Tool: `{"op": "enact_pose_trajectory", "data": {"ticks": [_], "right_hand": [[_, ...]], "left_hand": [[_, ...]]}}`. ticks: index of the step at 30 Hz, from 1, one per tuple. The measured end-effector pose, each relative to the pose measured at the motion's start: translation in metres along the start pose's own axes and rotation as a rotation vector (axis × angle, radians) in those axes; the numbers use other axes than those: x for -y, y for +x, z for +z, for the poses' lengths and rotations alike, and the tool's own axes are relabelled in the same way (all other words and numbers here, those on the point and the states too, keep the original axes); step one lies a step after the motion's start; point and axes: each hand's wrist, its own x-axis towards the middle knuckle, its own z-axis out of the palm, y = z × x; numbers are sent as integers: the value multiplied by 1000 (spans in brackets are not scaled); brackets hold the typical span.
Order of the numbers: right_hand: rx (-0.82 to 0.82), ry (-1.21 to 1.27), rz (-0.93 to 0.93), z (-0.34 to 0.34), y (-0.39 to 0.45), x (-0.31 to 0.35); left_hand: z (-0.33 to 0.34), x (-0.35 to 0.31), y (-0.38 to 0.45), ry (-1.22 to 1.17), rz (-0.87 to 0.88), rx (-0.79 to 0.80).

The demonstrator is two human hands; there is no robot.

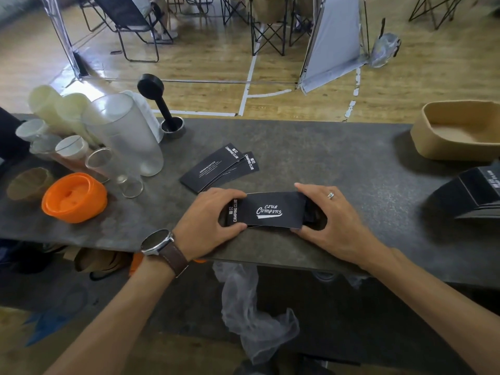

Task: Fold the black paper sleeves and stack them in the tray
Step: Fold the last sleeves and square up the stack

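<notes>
The left hand (213, 212) and right hand (327, 212) each pinch one end of the black sleeve (270, 211), pressing it flat against the tabletop (338, 163) for folding.

Both hands low, close together: left hand (208, 212) fingers curled, pinching; right hand (328, 215) likewise.

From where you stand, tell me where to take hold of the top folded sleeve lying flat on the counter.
Take the top folded sleeve by its near-left short end, coming in low from the near edge of the counter. It lies flat, overlapping a second sleeve that peeks out at the far-right end, so a pinch at the far-right end would likely catch both. Both hands are busy with the sleeve being folded.
</notes>
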Motion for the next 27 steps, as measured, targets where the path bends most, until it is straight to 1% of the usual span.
{"op": "enact_pose_trajectory", "data": {"ticks": [6,10,12,13,15,16,17,18,19,24,27], "right_hand": [[37,-100,-42,-1,-1,4],[1,-112,-37,-1,1,8],[-17,-88,-24,-1,1,10],[-20,-77,-20,-1,2,11],[-17,-70,-18,-1,2,10],[-14,-69,-16,-2,2,10],[-11,-67,-15,-2,2,9],[-8,-63,-16,-2,2,9],[-8,-58,-18,-2,2,9],[-20,-58,-18,-1,2,8],[-28,-61,-24,-2,2,7]], "left_hand": [[6,0,1,-27,1,-25],[12,-2,3,-56,8,-16],[8,3,6,-62,-16,-78],[4,9,8,-46,-59,-141],[-7,27,14,58,-216,-247],[-13,36,18,131,-315,-246],[-17,44,20,188,-404,-208],[-20,51,21,220,-462,-164],[-21,56,21,235,-483,-140],[-22,58,17,216,-432,-230],[-26,54,13,135,-397,-340]]}}
